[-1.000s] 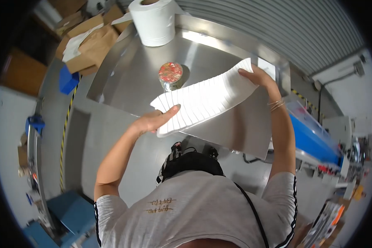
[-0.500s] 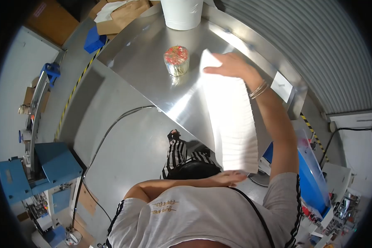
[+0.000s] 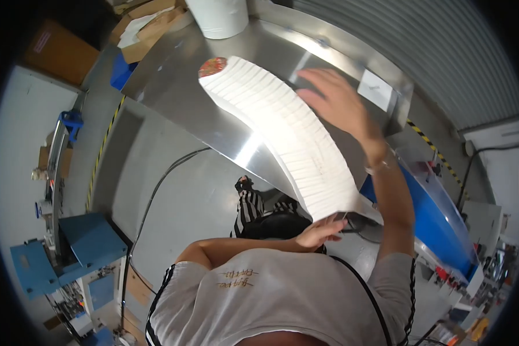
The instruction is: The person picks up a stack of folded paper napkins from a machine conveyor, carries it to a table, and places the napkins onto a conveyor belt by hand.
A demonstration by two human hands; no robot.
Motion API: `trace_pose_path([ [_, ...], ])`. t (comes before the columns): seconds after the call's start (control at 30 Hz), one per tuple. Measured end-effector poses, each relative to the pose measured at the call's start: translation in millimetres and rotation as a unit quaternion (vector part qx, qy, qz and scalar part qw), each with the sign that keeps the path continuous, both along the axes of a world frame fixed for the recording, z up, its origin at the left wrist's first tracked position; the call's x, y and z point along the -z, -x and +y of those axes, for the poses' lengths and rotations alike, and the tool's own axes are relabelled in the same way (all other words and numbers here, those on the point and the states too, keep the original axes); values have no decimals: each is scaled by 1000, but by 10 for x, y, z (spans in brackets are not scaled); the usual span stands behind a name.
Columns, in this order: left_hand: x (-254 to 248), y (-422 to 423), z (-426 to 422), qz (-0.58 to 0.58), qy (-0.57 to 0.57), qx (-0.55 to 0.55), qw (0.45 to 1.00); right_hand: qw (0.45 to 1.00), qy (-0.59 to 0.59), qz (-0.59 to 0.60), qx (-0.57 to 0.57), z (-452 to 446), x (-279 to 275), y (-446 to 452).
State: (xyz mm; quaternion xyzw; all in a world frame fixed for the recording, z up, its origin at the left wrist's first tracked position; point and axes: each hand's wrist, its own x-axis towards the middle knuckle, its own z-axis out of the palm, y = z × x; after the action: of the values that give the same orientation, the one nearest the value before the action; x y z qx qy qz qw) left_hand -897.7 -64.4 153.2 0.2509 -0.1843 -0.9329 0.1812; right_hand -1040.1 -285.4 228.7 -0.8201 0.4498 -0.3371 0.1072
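Observation:
A long, curved stack of white, ribbed, nested pieces (image 3: 285, 130) stretches diagonally over the steel table, from the far left to its near edge. At its near end is my left hand (image 3: 319, 235), with the fingers against the stack's bottom. My right hand (image 3: 335, 104), slightly blurred, hovers to the right of the stack with its fingers apart and nothing in them. Past the stack's far end shows the red-patterned top of a round, silvery-sided thing (image 3: 213, 66); the rest of it is hidden.
A white bucket (image 3: 218, 17) stands at the back of the steel table (image 3: 173, 101). A white card (image 3: 376, 90) lies near the right rim. Cardboard boxes (image 3: 147, 34) are at the far left, and a black cable (image 3: 161, 179) runs across the floor.
The stack's far end has swung left and now covers most of the round, red-topped thing. My right hand has come off the stack. The view has shifted a little.

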Motion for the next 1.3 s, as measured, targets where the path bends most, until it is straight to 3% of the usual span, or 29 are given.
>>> trace_pose_path([
  [0.1,188,76,-33,9,9,8,1000,981,-87,76,155,704,90,768],
  [0.2,245,175,-95,-3,19,-31,999,938,-252,164,172,1611,369,1346],
  [0.3,88,251,-178,-33,62,-8,998,929,-337,83,124,2168,533,1285],
  [0.33,6,259,-197,-62,77,24,995,934,-326,-8,148,2263,670,1189],
  [0.4,-108,203,-292,-104,140,245,954,919,-285,-189,194,2353,939,939],
  [0.47,-393,97,-348,-37,207,337,918,899,-284,-251,220,2397,1055,847],
  [0.5,-500,35,-300,-33,316,262,911,888,-280,-282,232,2406,1092,816],
  [0.53,-617,7,-349,-90,487,227,839,895,-267,-273,231,2422,1111,797],
  [0.57,-541,28,-383,-110,651,121,742,902,-254,-263,229,2440,1117,791],
  [0.6,-462,68,-409,-121,782,6,611,909,-242,-251,226,2452,1100,767],
  [0.63,-499,128,-388,-202,809,-7,552,860,-334,-300,244,2460,870,702],
  [0.67,-536,198,-369,-280,827,-23,487,868,-323,-292,238,2470,893,692],
  [0.7,-433,236,-360,-298,823,-22,484,877,-312,-283,231,2477,938,682],
  [0.8,-273,275,-378,-318,856,-14,407,903,-273,-242,228,2501,1013,688],
  [1.07,-217,286,-381,-323,852,-47,409,927,-160,-219,260,2507,1002,713],
  [1.3,-214,276,-396,-314,848,-43,424,896,-272,-281,212,2532,789,942],
])
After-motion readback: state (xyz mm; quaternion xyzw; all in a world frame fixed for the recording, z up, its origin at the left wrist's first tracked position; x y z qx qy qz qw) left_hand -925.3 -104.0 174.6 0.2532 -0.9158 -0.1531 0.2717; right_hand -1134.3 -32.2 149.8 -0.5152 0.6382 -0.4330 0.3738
